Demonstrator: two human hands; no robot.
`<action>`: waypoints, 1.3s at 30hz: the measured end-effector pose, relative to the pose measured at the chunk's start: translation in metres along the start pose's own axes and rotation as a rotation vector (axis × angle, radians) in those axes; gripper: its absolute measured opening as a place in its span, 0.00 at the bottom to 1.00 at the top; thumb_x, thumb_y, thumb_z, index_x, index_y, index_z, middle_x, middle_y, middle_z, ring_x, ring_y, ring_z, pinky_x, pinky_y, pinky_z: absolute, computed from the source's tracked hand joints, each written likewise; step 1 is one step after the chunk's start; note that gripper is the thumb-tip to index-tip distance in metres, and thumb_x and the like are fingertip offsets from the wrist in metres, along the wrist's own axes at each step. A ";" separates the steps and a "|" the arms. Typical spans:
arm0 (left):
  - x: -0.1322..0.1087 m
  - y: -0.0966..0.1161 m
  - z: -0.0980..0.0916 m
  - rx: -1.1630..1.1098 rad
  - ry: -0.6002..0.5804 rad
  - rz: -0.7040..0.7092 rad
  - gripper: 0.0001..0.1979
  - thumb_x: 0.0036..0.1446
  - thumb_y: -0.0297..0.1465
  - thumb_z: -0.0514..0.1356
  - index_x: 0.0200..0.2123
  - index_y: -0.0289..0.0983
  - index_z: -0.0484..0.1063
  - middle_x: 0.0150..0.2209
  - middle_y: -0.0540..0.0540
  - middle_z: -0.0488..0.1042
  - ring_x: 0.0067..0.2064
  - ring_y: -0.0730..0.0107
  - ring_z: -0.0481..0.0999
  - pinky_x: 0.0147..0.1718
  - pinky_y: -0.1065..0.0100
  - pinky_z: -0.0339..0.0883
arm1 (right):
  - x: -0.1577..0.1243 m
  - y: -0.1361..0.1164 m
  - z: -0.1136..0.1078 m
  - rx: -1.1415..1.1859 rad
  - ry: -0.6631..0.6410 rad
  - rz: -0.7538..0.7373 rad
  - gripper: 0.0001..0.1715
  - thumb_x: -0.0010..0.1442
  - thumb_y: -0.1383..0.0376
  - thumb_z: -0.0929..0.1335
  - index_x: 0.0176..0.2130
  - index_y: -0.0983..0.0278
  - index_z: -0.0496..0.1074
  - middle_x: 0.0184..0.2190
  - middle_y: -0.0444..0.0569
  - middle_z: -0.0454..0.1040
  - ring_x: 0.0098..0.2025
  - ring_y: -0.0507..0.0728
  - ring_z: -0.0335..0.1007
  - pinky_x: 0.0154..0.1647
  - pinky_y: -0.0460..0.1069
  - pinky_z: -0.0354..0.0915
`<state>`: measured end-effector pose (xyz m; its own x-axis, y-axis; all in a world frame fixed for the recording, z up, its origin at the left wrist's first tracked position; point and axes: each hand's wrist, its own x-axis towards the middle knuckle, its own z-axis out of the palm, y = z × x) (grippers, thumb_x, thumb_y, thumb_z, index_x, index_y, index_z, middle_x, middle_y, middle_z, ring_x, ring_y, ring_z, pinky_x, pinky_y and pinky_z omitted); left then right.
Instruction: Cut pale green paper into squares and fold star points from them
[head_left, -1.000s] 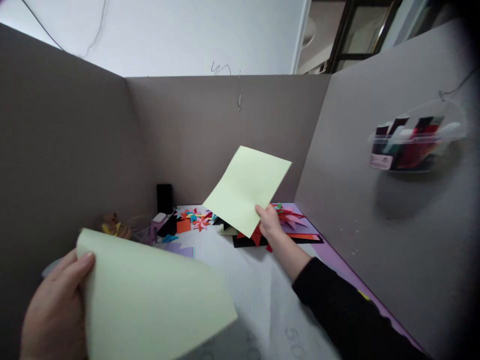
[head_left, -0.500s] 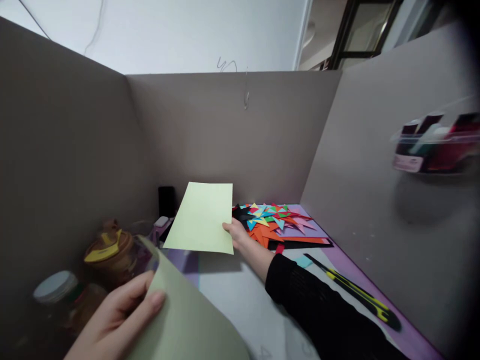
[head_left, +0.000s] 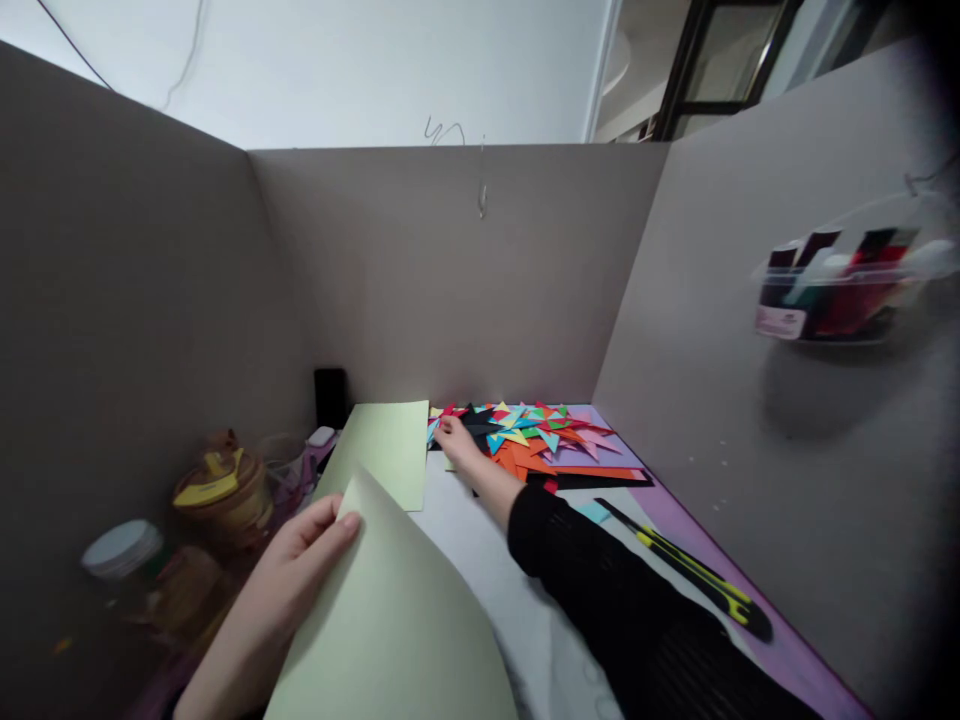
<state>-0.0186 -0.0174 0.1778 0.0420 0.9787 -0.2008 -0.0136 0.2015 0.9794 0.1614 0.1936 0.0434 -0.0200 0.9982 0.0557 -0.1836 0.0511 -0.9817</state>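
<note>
My left hand [head_left: 300,560] pinches the top edge of a curved pale green paper sheet [head_left: 405,630] low in front of me. A second pale green sheet [head_left: 382,455] lies flat on the white table surface [head_left: 465,540] near the back left. My right hand [head_left: 456,440], in a black sleeve, reaches to that sheet's far right edge, fingers stretched out low over a pile of colourful paper triangles and stars [head_left: 536,440]. Nothing shows in its grip.
Grey partition walls [head_left: 465,270] enclose the desk on three sides. A yellow and black utility knife [head_left: 697,580] lies on the purple mat at right. Jars [head_left: 124,550] and a brown lidded pot [head_left: 217,490] stand at left. A clear holder [head_left: 832,290] hangs on the right wall.
My right hand carried the second green sheet down and leftwards and laid it flat on the table. My left hand with its sheet shifted right and lower.
</note>
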 end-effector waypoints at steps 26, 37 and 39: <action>0.035 -0.053 0.030 0.036 -0.140 0.375 0.48 0.37 0.35 0.70 0.60 0.44 0.51 0.61 0.36 0.55 0.61 0.49 0.56 0.54 0.52 0.58 | -0.163 -0.089 -0.098 0.224 0.233 -0.106 0.20 0.46 0.57 0.72 0.38 0.63 0.68 0.32 0.48 0.77 0.32 0.58 0.74 0.34 0.52 0.68; 0.072 -0.129 0.047 -0.175 -0.297 -0.315 0.23 0.42 0.26 0.66 0.44 0.30 0.69 0.35 0.37 0.78 0.36 0.53 0.78 0.34 0.61 0.71 | -0.169 0.004 -0.130 -0.081 0.059 0.176 0.30 0.50 0.60 0.68 0.52 0.59 0.60 0.26 0.41 0.73 0.23 0.53 0.70 0.22 0.47 0.65; 0.074 -0.127 0.044 -0.201 -0.242 -0.319 0.22 0.42 0.25 0.65 0.44 0.30 0.68 0.35 0.38 0.78 0.36 0.54 0.78 0.34 0.62 0.71 | -0.172 0.001 -0.135 -0.091 0.012 0.112 0.31 0.53 0.62 0.66 0.56 0.57 0.57 0.29 0.42 0.73 0.26 0.53 0.70 0.26 0.47 0.66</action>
<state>0.0301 0.0278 0.0400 0.3075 0.8341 -0.4580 -0.1546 0.5187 0.8409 0.2975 0.0264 0.0080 -0.0237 0.9981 -0.0566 -0.0910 -0.0585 -0.9941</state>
